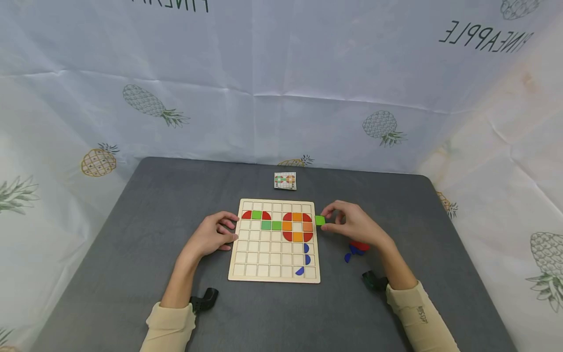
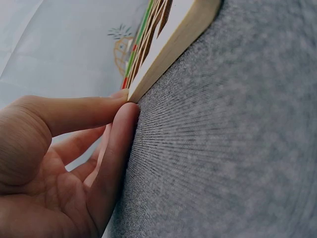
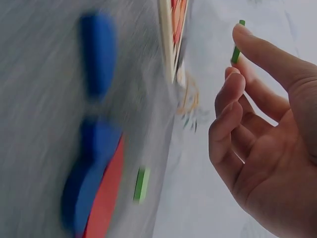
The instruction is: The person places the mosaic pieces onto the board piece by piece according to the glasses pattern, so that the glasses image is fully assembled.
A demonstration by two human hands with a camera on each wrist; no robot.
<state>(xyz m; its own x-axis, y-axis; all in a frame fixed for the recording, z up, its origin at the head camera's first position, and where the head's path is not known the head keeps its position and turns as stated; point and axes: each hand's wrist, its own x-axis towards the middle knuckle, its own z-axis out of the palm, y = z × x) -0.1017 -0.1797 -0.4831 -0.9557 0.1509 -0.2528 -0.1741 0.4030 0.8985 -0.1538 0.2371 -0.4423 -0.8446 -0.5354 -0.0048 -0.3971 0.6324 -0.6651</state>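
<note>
A wooden grid board point(image 1: 264, 256) lies on the table, with red, green, orange and blue flat pieces in several cells. My left hand point(image 1: 212, 232) rests at its left side, thumb and fingertips touching the edge; the left wrist view shows the thumb point(image 2: 84, 111) right at the board's rim. Just off the board's upper right edge, my right hand point(image 1: 352, 222) pinches a green square tile point(image 1: 320, 220) between thumb and fingers. The right wrist view shows this tile point(image 3: 238, 42) edge-on, clear of the table.
Below the right hand lie loose blue pieces point(image 1: 355, 251) and a red piece point(image 1: 360, 245). Another green piece point(image 3: 141, 184) shows beyond them in the right wrist view. A small pattern card point(image 1: 285, 181) stands behind the board. Pineapple-print cloth point(image 1: 264, 127) hangs behind the grey table point(image 1: 176, 186).
</note>
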